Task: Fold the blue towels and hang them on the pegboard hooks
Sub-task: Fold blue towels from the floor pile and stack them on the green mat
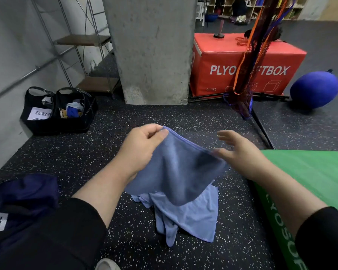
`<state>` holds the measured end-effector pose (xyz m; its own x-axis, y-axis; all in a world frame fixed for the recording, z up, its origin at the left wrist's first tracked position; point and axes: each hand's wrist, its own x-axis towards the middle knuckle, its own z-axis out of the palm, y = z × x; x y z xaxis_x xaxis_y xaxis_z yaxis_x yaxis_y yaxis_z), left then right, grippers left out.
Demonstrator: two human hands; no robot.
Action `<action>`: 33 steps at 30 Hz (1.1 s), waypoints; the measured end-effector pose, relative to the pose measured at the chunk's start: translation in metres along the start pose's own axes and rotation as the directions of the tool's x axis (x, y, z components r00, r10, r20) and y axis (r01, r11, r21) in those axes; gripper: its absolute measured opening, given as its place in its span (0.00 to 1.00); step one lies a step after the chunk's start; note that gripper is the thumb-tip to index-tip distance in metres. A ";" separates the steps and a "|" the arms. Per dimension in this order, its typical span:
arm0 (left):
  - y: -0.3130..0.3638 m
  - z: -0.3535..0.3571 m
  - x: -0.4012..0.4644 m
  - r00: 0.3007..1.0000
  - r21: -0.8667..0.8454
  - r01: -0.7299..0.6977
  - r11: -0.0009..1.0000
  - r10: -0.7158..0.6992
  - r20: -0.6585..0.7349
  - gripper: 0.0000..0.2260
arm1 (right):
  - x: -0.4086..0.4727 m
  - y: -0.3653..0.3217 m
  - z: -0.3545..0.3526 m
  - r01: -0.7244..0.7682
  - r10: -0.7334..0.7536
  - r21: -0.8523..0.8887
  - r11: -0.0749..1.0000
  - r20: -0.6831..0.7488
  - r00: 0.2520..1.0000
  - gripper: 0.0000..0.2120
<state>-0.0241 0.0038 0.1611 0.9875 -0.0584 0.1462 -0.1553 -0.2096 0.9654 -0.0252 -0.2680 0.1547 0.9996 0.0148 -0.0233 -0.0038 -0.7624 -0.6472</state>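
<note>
A blue towel (176,172) hangs in the air in front of me, above the speckled floor. My left hand (142,145) pinches its upper left corner between thumb and fingers. My right hand (236,149) holds the upper right edge with thumb and lower fingers, its other fingers spread and blurred. Below it a lighter blue towel (191,217) lies crumpled on the floor. No pegboard or hooks are in view.
A concrete pillar (152,49) stands ahead. A black bag (59,110) with cloths sits at the left wall by a wire shelf (82,55). A red plyo box (242,65), a hanging net (250,75), a blue ball (314,89) and a green mat (308,172) are to the right. A dark garment (21,201) lies at lower left.
</note>
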 end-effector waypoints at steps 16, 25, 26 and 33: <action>-0.013 0.026 0.008 0.912 0.133 0.195 0.972 -0.229 0.340 0.13 | 0.014 -0.044 0.032 0.256 -0.284 0.305 0.917 0.051 0.957 0.08; -0.024 0.020 0.006 0.922 0.369 0.065 0.927 -0.197 0.334 0.14 | 0.017 -0.027 0.020 0.220 -0.233 0.125 0.968 0.101 0.967 0.03; -0.028 0.018 0.007 0.912 0.420 0.085 0.904 -0.240 0.332 0.15 | 0.016 -0.027 0.017 0.224 -0.232 0.101 0.969 0.081 0.969 0.04; -0.050 -0.004 0.015 0.944 0.737 0.239 0.632 -0.329 -0.024 0.16 | 0.015 -0.019 0.012 0.156 -0.155 0.016 0.988 -0.023 0.988 0.06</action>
<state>-0.0015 0.0171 0.1163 0.9840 0.0375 -0.1740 0.1189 -0.8661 0.4855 -0.0108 -0.2449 0.1575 0.9884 0.1182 0.0949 0.1514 -0.7405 -0.6548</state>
